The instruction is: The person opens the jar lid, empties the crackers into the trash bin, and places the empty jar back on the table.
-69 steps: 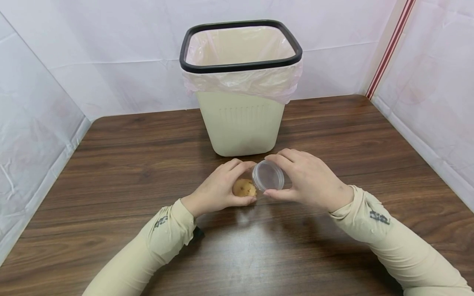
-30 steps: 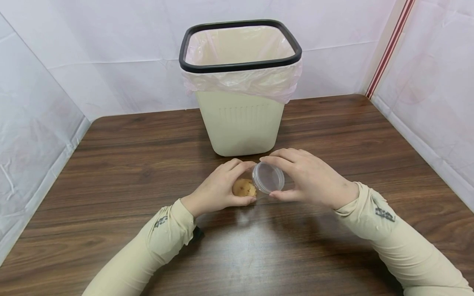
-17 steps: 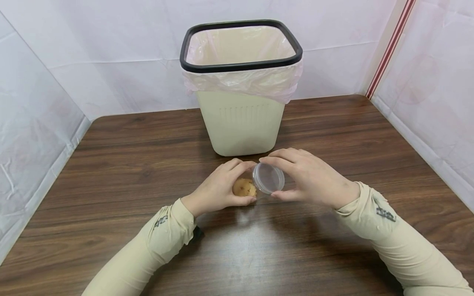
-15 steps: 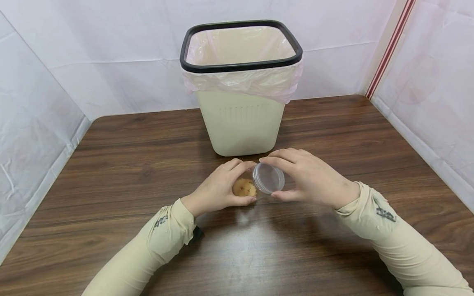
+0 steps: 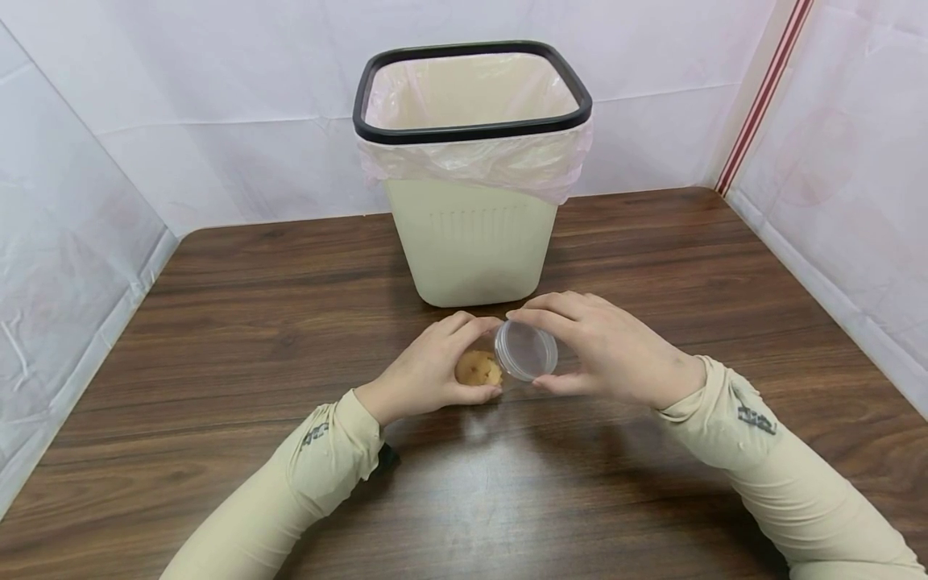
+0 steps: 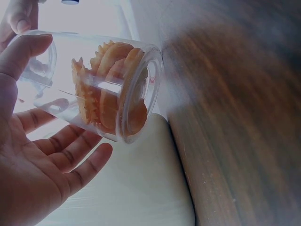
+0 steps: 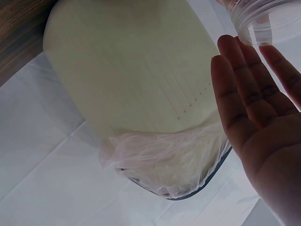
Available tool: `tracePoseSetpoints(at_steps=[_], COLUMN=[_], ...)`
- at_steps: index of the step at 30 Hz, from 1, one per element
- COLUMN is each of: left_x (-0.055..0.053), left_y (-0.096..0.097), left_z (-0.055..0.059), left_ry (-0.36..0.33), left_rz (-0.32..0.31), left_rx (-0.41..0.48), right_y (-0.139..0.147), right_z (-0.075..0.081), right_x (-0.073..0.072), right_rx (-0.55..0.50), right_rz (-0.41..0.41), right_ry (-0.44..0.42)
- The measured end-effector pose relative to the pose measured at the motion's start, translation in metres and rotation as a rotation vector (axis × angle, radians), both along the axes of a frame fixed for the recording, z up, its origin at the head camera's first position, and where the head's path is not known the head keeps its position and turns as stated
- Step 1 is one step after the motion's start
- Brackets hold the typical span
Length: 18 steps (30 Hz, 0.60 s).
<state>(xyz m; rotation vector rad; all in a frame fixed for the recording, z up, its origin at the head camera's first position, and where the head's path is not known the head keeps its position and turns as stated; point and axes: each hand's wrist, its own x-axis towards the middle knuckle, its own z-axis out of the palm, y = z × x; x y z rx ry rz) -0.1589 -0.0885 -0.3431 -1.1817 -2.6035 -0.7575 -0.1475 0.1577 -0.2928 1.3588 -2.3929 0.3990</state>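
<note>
A clear plastic jar [image 6: 153,89] stands on the table, with thick orange-yellow biscuits [image 6: 108,89], some scalloped at the edge, stacked at its base. My left hand [image 5: 428,366] grips the jar from the left. Its thumb lies along the wall in the left wrist view, the fingers on the other side. In the head view my right hand [image 5: 605,350] holds a clear round ridged piece, apparently a lid [image 5: 525,350], between thumb and fingers at the jar's top. I cannot tell whether the lid sits on the mouth. In the right wrist view only part of it shows.
Just behind the hands stands a cream waste bin [image 5: 474,234] with a black rim and a pale pink bag folded over it. Pale sheets surround the brown wood-grain table [image 5: 290,322] at the back and sides. A small dark object [image 5: 387,461] lies beside the left sleeve.
My right hand has turned slightly about the lid: its index finger has moved left and its thumb right. My left hand and the jar have stayed in place.
</note>
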Motion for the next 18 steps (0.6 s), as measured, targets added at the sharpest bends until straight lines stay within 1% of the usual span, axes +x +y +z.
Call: tracePoseSetpoints(at_steps=[5, 11, 18], left_x=[0.0002, -0.0003, -0.0004], left_y=[-0.0001, -0.0001, -0.0009], left_z=[0.0002, 0.0000, 0.0000], left_ry=[0.001, 0.010, 0.004], left_rz=[-0.001, -0.008, -0.005], left_rx=[-0.001, -0.003, -0.003], right_y=[0.0007, 0.0016, 0.0026], right_z=[0.0004, 0.0011, 0.0023], right_x=[0.0001, 0.0009, 0.0008], right_rx=[0.006, 0.016, 0.016], right_rz=[0.000, -0.011, -0.008], right_ry=[-0.005, -0.031, -0.054])
